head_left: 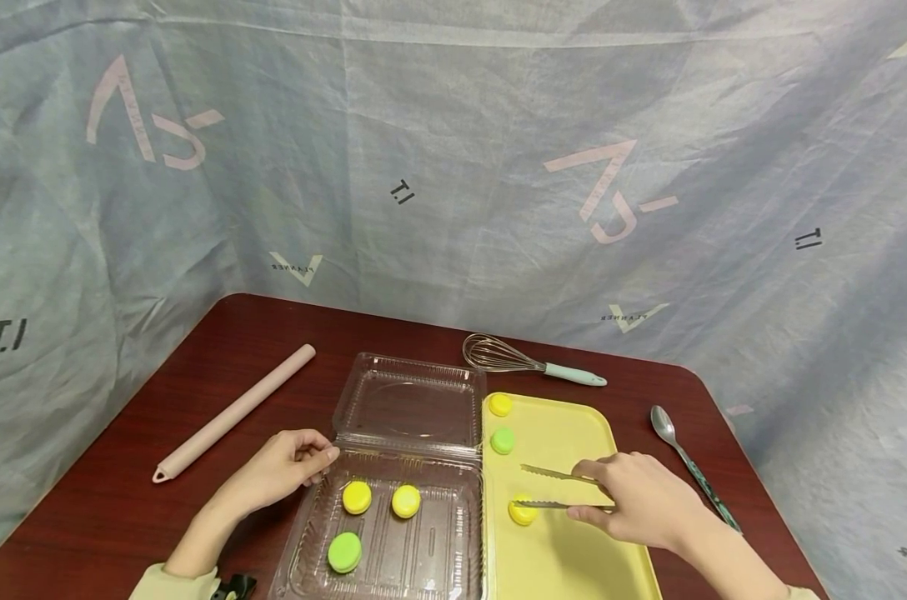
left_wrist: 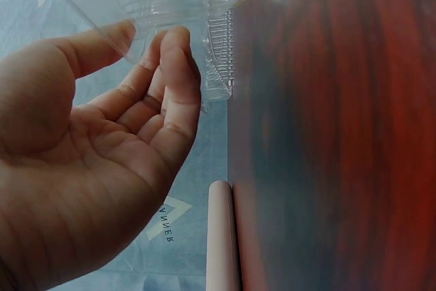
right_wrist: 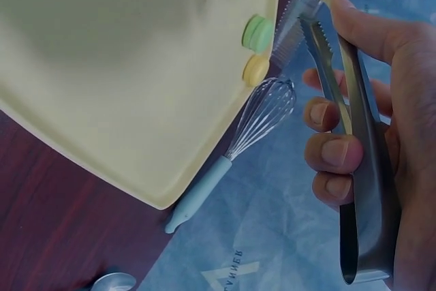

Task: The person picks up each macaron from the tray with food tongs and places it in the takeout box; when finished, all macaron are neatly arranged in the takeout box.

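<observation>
Left of the left hand we see a pale pink cylindrical rolling pin. That hand pinches the rim of a clear plastic hinged container, its lid folded back; inside, right of the hand, sit two round yellow macarons and a round green macaron. Beyond the right hand lies a wire whisk with a pale green handle. On a flat yellow tray left of that hand rest a yellow macaron, a green one and, nearest the hand, another yellow one. The right hand holds silver metal tongs, arms spread, long axis sideways, tips pointing left, one overlapping the nearest macaron; whether they touch, we cannot tell. Right of it lies a steel spoon.
</observation>
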Demonstrator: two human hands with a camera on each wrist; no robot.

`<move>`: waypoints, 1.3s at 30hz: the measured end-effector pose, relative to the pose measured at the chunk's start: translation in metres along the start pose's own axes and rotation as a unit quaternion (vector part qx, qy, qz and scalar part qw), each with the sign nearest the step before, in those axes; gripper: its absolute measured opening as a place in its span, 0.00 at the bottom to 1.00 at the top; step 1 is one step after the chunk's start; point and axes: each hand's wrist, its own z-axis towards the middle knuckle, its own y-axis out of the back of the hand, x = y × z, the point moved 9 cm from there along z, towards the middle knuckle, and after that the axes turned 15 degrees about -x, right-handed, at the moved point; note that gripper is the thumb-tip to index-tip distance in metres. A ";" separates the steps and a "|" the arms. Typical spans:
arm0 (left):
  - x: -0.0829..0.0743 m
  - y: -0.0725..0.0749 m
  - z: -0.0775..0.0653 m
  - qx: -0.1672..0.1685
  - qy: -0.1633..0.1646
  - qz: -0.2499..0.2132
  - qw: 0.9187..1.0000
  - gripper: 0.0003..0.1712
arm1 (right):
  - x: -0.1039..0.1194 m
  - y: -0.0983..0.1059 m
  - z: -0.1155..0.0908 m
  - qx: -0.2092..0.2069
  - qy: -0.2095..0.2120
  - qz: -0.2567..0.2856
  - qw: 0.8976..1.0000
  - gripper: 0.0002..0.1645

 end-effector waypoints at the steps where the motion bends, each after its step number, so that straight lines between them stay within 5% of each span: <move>1: 0.000 0.000 0.000 0.000 0.000 0.000 1.000 0.13 | 0.000 -0.001 0.000 0.002 0.000 -0.001 1.000 0.22; 39: 0.001 0.000 -0.001 0.002 0.001 0.009 1.000 0.13 | 0.003 -0.025 -0.008 0.048 0.038 0.044 0.997 0.09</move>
